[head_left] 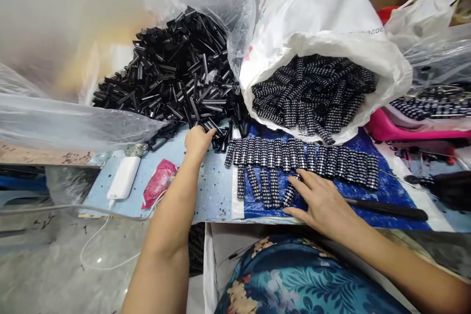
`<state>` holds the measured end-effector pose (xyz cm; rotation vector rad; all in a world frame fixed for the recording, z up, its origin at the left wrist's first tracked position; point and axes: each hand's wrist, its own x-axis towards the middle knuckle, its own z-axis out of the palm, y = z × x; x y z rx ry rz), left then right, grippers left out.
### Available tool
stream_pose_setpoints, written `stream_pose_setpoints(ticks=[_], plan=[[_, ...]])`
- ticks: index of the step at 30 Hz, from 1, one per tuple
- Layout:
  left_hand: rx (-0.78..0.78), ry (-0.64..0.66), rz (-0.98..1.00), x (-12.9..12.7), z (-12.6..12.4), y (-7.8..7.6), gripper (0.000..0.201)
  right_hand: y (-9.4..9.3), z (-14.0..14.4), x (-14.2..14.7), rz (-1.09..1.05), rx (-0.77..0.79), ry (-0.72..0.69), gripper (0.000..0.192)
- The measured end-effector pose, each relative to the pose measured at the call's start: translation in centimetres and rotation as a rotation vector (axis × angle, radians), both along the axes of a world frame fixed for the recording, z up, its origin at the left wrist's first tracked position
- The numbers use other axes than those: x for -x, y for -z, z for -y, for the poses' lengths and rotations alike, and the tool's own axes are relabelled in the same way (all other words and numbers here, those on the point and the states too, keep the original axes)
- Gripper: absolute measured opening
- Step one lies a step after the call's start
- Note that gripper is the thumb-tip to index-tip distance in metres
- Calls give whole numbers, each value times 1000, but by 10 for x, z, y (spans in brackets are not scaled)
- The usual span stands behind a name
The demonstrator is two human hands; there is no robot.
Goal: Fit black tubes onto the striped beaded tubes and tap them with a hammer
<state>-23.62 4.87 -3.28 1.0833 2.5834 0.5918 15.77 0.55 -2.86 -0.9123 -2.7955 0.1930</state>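
Observation:
My left hand (199, 141) reaches to the near edge of a heap of black plastic tubes (158, 78). Its thumb points right, while the other fingertips are hidden among the tubes. Near the front of the table, my right hand (320, 198) has thumb and fingers at the two ends of a short black tube with silver-white lettering (289, 195), which lies tilted. Left of it, several similar lettered tubes (265, 187) form a short row. Behind them runs a long, tightly packed row of lettered tubes (331, 161) on a blue sheet (390, 206).
A white sack (320, 5) full of lettered tubes gapes behind the row. Clear plastic (73, 120) surrounds the black heap. A screwdriver-like tool (390, 209) lies right of my right hand. At left are a white power bank (124, 176) with a cable and a pink wrapper (159, 182).

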Motion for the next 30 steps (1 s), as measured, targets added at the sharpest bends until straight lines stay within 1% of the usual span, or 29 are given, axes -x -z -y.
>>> stream_pose_setpoints(ticks=[3,5,6,7,8,9,10,11,12,13,14,15,16,18,20,23,25,27,30], plan=[[-26,-42,48,0,-11,11,18,-3,5,4,4,35,48,62],[-124,-94,28,1,-6,13,11,-4,5,4,-4,63,65,62],[-223,-124,34,0,0,11,9,-5,4,2,-19,77,66,62],[-353,-157,77,-2,8,8,8,-6,3,0,-46,88,64,63],[-493,-188,160,-6,17,3,10,-8,1,-3,-85,100,60,63],[-627,-224,277,-14,29,-3,15,-11,0,-6,-139,113,50,65],[-722,-249,419,-25,42,-10,21,-15,-1,-7,-199,126,33,68],[-764,-265,538,-39,55,-17,23,-19,-2,-7,-259,139,6,71],[-766,-266,636,-57,69,-23,20,-23,-2,-5,-313,152,-34,75],[-720,-245,719,-77,83,-29,13,-27,-1,-1,-360,158,-87,78],[-632,-199,770,-98,96,-33,20,-31,1,6,-399,160,-150,80],[-521,-115,865,-120,107,-36,34,-34,3,14,-431,159,-216,81],[-498,-115,981,-140,118,-37,42,-36,5,23,-460,156,-277,81],[-501,-114,1223,-174,133,-34,45,-37,9,40,-511,142,-361,81],[-565,-111,1335,-194,143,-30,41,-37,12,52,-539,122,-385,81],[-644,-105,1391,-202,150,-27,32,-36,14,56,-541,104,-390,81],[-640,-129,1432,-199,151,-28,34,-35,15,53,-525,96,-407,80],[-595,-145,1450,-195,152,-31,40,-35,16,49,-509,93,-419,80],[-460,-118,1483,-188,151,-35,46,-35,18,44,-481,135,-414,81]])
